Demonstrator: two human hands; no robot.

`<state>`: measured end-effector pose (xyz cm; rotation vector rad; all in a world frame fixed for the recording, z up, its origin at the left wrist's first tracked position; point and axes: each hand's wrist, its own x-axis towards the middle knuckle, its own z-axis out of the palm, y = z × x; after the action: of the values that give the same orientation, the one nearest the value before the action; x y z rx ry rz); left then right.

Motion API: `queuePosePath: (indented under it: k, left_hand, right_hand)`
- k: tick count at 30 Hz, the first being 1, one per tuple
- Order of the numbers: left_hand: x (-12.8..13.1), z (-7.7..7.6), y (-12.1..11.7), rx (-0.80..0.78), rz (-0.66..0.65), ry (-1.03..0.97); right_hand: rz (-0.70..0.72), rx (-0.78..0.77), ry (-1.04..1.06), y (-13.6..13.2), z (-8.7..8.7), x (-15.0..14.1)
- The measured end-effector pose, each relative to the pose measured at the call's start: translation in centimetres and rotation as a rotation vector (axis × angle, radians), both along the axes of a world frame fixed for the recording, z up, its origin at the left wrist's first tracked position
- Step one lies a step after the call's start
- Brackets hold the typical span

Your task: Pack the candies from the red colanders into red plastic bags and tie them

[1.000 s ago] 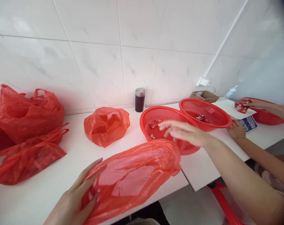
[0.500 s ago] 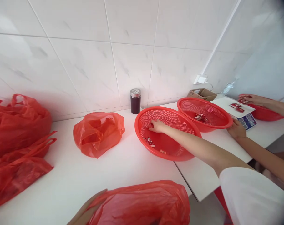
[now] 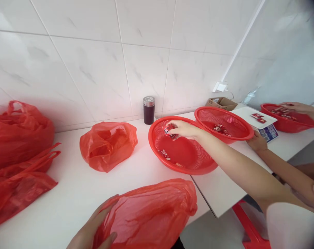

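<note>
My left hand (image 3: 91, 223) holds a red plastic bag (image 3: 149, 214) by its side at the bottom of the view, thumb on the near face and fingers partly behind the film. My right hand (image 3: 184, 129) is over the far left part of a red mesh basket (image 3: 157, 157), closed on small red-and-white wrapped packets (image 3: 168, 129). More of these packets (image 3: 164, 154) lie on the basket's floor, near its left wall. Another red plastic bag (image 3: 107, 147) stands with its mouth open on the white table (image 3: 68, 200), left of the basket.
Filled red bags (image 3: 19, 141) are heaped at the left. A dark tumbler (image 3: 149, 110) stands by the tiled wall. A second red basket (image 3: 224, 122), a cardboard box (image 3: 221, 102) and a scale (image 3: 268, 132) are to the right. A co-worker's hand (image 3: 293, 107) is over a far basket.
My right hand has risen from the basket floor with packets in it. My left hand and its bag have come up higher into view. The co-worker's hand is lower over the far basket.
</note>
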<state>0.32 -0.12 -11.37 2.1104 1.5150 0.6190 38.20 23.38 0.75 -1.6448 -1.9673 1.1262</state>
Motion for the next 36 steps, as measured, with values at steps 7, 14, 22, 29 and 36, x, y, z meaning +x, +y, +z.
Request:
queuePosePath:
  k: [7,14,22,29,36]
  left_hand:
    - [3.4,1.0,0.2,-0.18,0.085,-0.148]
    - [4.9,1.5,-0.5,-0.166,0.22,-0.245]
    - [5.1,2.1,-0.9,-0.152,0.276,-0.261]
    - [5.2,2.6,-1.4,-0.093,0.216,-0.189]
    - [4.8,3.7,-2.0,-0.076,0.242,-0.23]
  right_hand:
    - [0.607,-0.171,0.393,-14.7,1.1,-7.1]
    - [0.632,0.203,-0.249,-16.7,-6.1,-9.0]
    - [0.491,0.23,-0.169,-16.0,-5.5,-6.6]
    - [0.385,0.226,0.105,-12.9,-1.1,-4.4]
    - [0.301,0.073,-0.451,-4.6,-3.2,-3.4]
